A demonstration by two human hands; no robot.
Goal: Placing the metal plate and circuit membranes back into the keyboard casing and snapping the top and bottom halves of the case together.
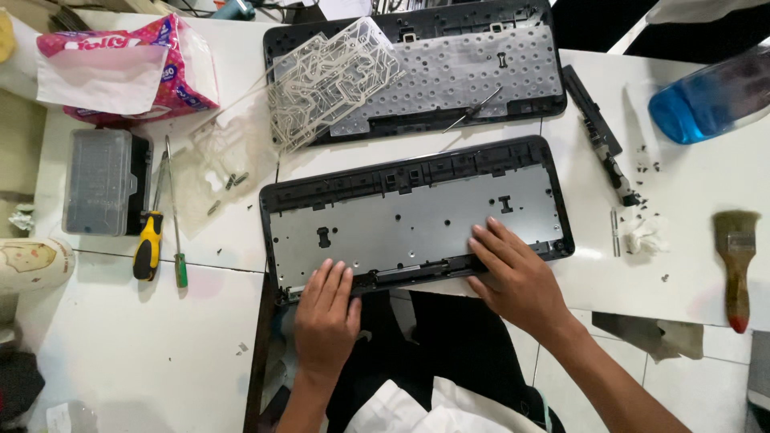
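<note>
Where both hands [325, 317] [513, 277] press, keyboard shell [417, 212] hidden

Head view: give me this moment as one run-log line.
left hand: flat on keyboard base near edge | right hand: flat on metal plate | screwdrivers: untouched, left | brush: right

Looks like a small electronics repair workshop: opened keyboard shells [417, 216] on a white table [128, 353], yellow-handled screwdriver [147, 244] at nine o'clock, dusting brush [735, 261] at three, loose screws [650, 164] scattered about.
</note>
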